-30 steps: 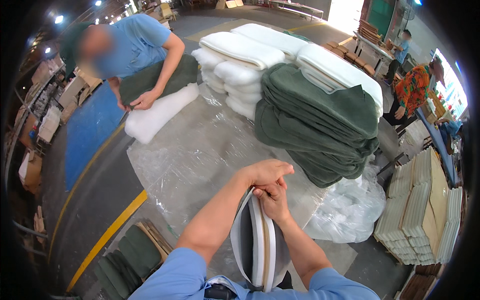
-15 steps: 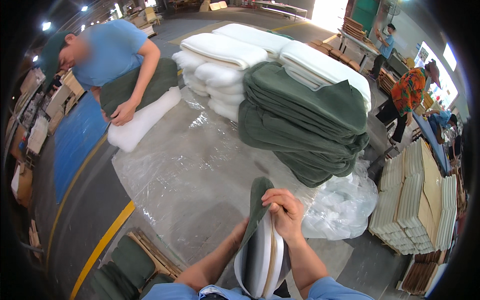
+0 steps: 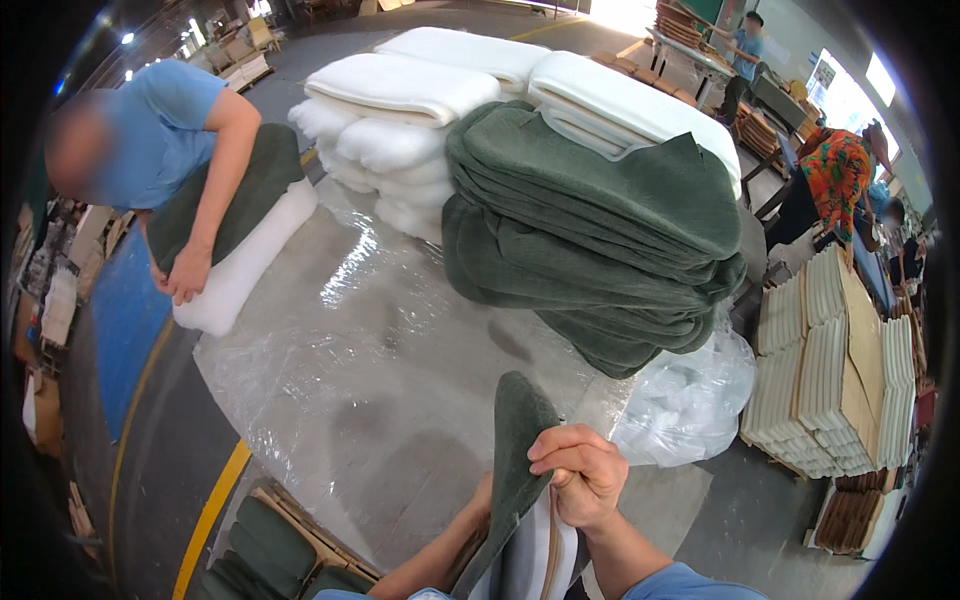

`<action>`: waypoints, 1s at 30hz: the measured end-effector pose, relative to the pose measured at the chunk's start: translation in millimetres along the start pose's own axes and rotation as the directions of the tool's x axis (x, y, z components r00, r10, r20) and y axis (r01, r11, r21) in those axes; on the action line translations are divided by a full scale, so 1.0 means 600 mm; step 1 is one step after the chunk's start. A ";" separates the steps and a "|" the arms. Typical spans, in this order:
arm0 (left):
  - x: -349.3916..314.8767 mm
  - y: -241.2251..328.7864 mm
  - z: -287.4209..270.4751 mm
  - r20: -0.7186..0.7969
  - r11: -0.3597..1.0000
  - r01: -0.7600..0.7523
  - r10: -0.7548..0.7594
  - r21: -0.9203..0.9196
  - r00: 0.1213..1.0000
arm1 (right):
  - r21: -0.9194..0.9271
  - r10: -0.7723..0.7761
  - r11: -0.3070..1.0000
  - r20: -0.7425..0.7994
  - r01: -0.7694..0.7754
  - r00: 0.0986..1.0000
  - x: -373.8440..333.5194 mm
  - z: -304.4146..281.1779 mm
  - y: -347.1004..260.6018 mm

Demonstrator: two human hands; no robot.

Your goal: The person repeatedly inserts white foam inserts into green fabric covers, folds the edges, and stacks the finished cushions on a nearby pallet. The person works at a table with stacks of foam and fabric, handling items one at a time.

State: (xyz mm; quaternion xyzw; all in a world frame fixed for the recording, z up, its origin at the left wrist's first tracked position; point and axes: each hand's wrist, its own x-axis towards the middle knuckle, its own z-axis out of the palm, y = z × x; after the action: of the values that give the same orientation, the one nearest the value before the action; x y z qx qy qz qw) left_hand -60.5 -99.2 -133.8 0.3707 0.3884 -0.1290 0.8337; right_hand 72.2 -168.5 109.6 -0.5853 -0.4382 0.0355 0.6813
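A dark green fabric cushion cover (image 3: pixel 520 430) stands on edge before me, around a white padded panel (image 3: pixel 535 555) with a thin tan strip along its edge. At the cover's upper right edge, my right hand (image 3: pixel 582 475) pinches the fabric between thumb and fingers. My left hand (image 3: pixel 483 493) is on the cover's left side, its fingers hidden behind the fabric. Beyond my hands, a tall stack of folded dark green covers (image 3: pixel 590 240) lies on the plastic-covered table (image 3: pixel 370 390). White padding pieces (image 3: pixel 400 88) are piled behind and left of that stack.
A co-worker in a blue shirt (image 3: pixel 180 120) presses a green cover over white padding at the left. Crumpled clear plastic (image 3: pixel 685 400) lies at the table's right. Stacked white panels (image 3: pixel 830 370) stand farther right. Green-padded pieces (image 3: pixel 270 530) sit at lower left.
My right hand and the cover's edge have shifted slightly down and right, showing more green fabric and less white panel. The co-worker at left has leaned farther over. The whole view has shifted a little.
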 end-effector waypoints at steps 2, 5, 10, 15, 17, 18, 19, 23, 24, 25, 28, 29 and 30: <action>0.015 0.026 -0.003 -0.051 0.998 -0.053 0.054 0.022 0.997 | 0.004 0.001 1.000 -0.003 -0.001 1.000 0.006 0.002 0.017; 0.035 0.105 -0.003 -0.180 0.975 -0.178 0.201 0.136 0.963 | 0.062 0.014 0.998 0.003 -0.014 1.000 0.012 0.009 0.042; 0.045 0.289 0.028 -0.177 0.921 -0.388 0.389 0.044 0.904 | 0.128 0.042 0.991 0.031 -0.045 0.999 0.012 0.010 0.079; 0.009 0.401 0.043 0.280 0.668 -0.716 0.661 0.206 0.697 | 0.153 0.074 0.985 0.051 -0.081 0.996 0.018 0.014 0.094; -0.019 0.418 0.053 0.365 0.573 -0.774 0.682 0.271 0.633 | 0.170 0.081 0.981 0.065 -0.091 0.995 0.020 0.016 0.098; -0.030 0.418 0.057 0.369 0.530 -0.808 0.719 0.257 0.589 | 0.185 0.089 0.977 0.077 -0.102 0.993 0.021 0.017 0.099; -0.040 0.415 0.061 0.374 0.485 -0.842 0.754 0.238 0.540 | 0.196 0.095 0.974 0.088 -0.110 0.992 0.022 0.018 0.099; -0.078 0.429 0.081 0.506 0.156 -0.949 0.816 0.275 0.281 | 0.179 0.108 0.975 0.131 -0.130 0.985 0.012 0.017 0.090; -0.081 0.427 0.083 0.503 0.173 -0.947 0.813 0.271 0.293 | 0.145 0.110 0.981 0.126 -0.128 0.986 0.010 0.018 0.091; -0.087 0.429 0.089 0.504 0.174 -0.948 0.813 0.267 0.291 | 0.113 0.095 0.988 0.123 -0.109 0.988 0.014 0.017 0.089; -0.062 0.405 0.083 0.204 0.457 -0.889 0.867 0.037 0.455 | 0.001 0.145 0.989 0.098 -0.146 0.985 0.014 0.010 0.091; -0.041 0.393 0.065 0.105 0.583 -0.812 0.808 -0.001 0.580 | 0.001 0.127 0.992 0.084 -0.128 0.988 0.011 0.010 0.087; -0.018 0.365 0.043 0.105 0.682 -0.717 0.731 -0.148 0.674 | -0.006 0.108 0.994 0.079 -0.108 0.991 0.012 0.009 0.077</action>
State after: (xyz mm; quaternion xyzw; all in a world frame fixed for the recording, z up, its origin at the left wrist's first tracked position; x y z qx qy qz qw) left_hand 56.5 33.3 -1.2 0.4431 0.1491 0.2019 0.8606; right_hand 94.7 -146.0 74.8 -0.6070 -0.4327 0.0950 0.6598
